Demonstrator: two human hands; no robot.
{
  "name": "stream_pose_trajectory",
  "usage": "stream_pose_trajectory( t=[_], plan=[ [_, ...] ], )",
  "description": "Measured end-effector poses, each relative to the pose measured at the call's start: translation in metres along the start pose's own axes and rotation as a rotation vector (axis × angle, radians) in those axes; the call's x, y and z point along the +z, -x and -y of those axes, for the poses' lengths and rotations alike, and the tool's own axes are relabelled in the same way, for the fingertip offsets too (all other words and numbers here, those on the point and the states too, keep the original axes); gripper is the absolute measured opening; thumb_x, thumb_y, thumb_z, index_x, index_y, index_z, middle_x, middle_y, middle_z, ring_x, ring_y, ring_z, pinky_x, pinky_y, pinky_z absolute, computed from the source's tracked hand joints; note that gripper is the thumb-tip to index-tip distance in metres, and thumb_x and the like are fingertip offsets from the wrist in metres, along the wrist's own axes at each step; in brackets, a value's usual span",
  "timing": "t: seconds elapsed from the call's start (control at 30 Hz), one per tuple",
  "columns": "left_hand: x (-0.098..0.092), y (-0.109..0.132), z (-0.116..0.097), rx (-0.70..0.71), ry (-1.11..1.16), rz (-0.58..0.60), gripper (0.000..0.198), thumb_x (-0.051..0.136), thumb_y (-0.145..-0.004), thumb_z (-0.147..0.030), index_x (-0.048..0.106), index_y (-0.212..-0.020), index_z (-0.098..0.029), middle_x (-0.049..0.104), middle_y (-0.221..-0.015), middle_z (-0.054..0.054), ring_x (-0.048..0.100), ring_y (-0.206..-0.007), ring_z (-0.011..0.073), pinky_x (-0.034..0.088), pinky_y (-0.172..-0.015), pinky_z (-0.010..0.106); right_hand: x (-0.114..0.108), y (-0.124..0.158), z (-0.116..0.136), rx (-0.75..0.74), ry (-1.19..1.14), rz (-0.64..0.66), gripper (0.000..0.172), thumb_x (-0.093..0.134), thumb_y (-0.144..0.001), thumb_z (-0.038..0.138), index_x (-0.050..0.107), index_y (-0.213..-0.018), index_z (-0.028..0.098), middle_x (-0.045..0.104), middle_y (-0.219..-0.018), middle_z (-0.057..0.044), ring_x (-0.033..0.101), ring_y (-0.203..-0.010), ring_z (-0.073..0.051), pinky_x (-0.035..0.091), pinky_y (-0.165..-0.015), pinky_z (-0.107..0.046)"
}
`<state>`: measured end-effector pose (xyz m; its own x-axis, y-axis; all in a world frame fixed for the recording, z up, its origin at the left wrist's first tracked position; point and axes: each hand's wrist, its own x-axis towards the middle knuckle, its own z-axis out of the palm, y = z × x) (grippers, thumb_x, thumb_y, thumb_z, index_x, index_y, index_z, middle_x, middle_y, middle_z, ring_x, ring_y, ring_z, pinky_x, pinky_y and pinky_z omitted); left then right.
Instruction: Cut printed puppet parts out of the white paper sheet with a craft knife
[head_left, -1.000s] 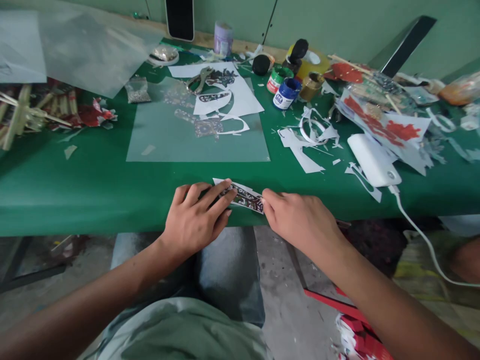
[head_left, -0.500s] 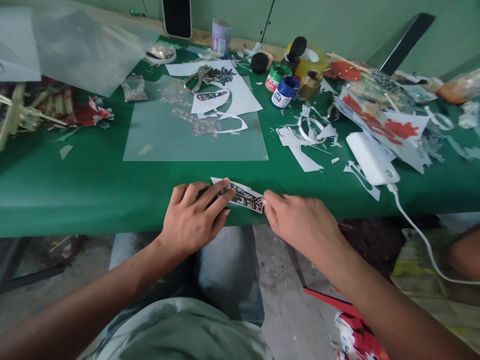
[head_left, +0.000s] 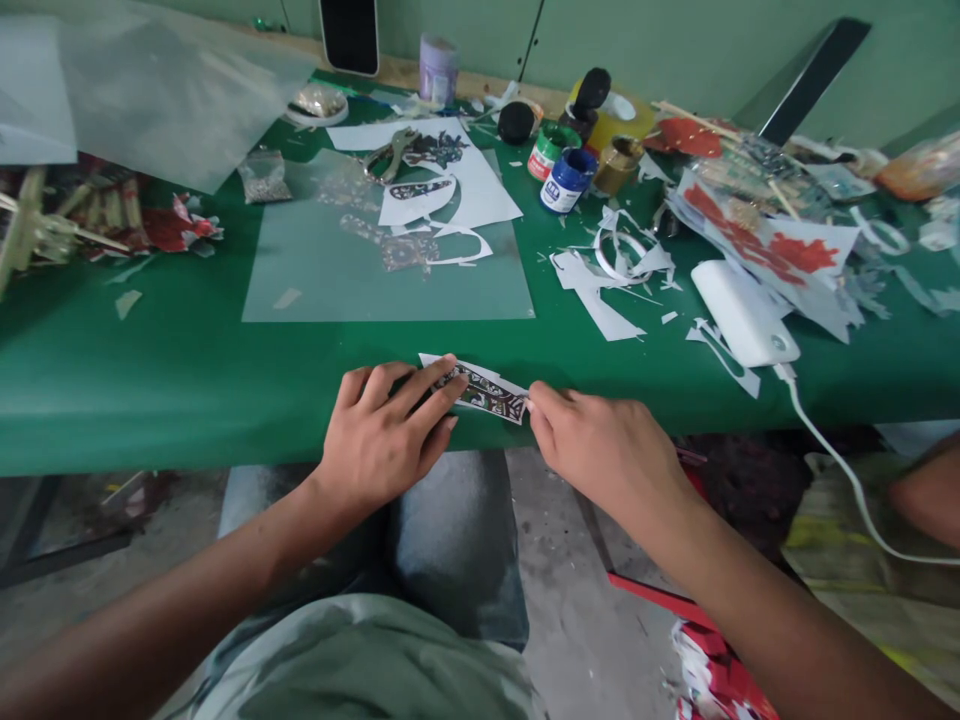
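Observation:
A narrow strip of white paper with a dark cut-out pattern lies near the front edge of the green table. My left hand rests over its left part, fingers stretched out and pressing it flat. At the strip's right end, my right hand is closed in a pinch, thumb against the bent index finger. Its fingertips touch or nearly touch the paper's end; whatever is between them is hidden. Beyond the hands lies a translucent sheet, with a patterned oval cut-out and pliers-like metal cutters on white paper past it.
Open paint jars, one blue and one green, stand at the back. White paper scraps lie right of centre. A white power bank trails a cable over the edge. Sticks pile up at left.
The view has shifted very slightly. Both hands and the patterned strip keep nearly the same places and poses.

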<state>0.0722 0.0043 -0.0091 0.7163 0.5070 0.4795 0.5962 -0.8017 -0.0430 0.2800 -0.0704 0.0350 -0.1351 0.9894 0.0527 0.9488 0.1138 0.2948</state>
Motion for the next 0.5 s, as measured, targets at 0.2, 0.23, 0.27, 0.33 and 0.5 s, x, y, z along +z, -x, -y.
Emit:
stream_pose_trajectory(
  t=[0.2,0.23,0.27,0.33,0.5],
  plan=[
    [-0.0006,-0.001,0.0,0.008,-0.005,-0.009,0.034,0.056,-0.09,-0.031,0.064,-0.122,-0.024,0.061,-0.133,-0.002,0.058,-0.099,0.0268,0.043,-0.077,0.044,0.002,0.0024,0.0,-0.001,0.012,-0.026,0.031,0.035,-0.093,0.02,0.054,-0.07,0.019,0.042,-0.045,0.003,0.029,-0.035,-0.01,0.007,-0.044,-0.024],
    [-0.0005,-0.0009,0.0001,0.009,-0.007,-0.009,0.034,0.056,-0.09,-0.031,0.064,-0.122,-0.024,0.061,-0.133,-0.002,0.058,-0.099,0.0268,0.043,-0.077,0.044,0.0022,0.003,-0.0001,0.001,0.018,-0.034,0.03,0.035,-0.093,0.02,0.054,-0.069,0.019,0.043,-0.045,0.003,0.029,-0.035,-0.01,0.007,-0.044,-0.024],
    [-0.0004,-0.0008,0.0003,0.01,-0.01,-0.012,0.034,0.056,-0.09,-0.031,0.064,-0.122,-0.024,0.061,-0.133,-0.002,0.058,-0.099,0.0267,0.043,-0.077,0.044,0.0024,0.0036,-0.0002,0.003,0.022,-0.04,0.03,0.036,-0.093,0.019,0.054,-0.069,0.019,0.043,-0.045,0.003,0.03,-0.035,-0.01,0.008,-0.044,-0.024],
    [-0.0002,-0.0005,0.0006,0.011,-0.013,-0.019,0.034,0.056,-0.09,-0.032,0.064,-0.122,-0.024,0.062,-0.133,-0.003,0.057,-0.098,0.0266,0.042,-0.077,0.043,0.0029,0.005,-0.0005,0.008,0.021,-0.048,0.029,0.037,-0.093,0.019,0.054,-0.069,0.019,0.044,-0.045,0.003,0.031,-0.035,-0.01,0.008,-0.044,-0.024],
    [-0.0004,-0.002,0.0007,0.011,-0.002,-0.021,0.034,0.057,-0.089,-0.03,0.063,-0.122,-0.023,0.063,-0.132,-0.001,0.056,-0.098,0.0269,0.042,-0.076,0.044,0.0055,0.0099,-0.0034,0.04,-0.03,0.011,0.03,0.035,-0.094,0.021,0.056,-0.072,0.02,0.048,-0.048,0.002,0.034,-0.037,-0.011,0.008,-0.045,-0.025]
  ],
)
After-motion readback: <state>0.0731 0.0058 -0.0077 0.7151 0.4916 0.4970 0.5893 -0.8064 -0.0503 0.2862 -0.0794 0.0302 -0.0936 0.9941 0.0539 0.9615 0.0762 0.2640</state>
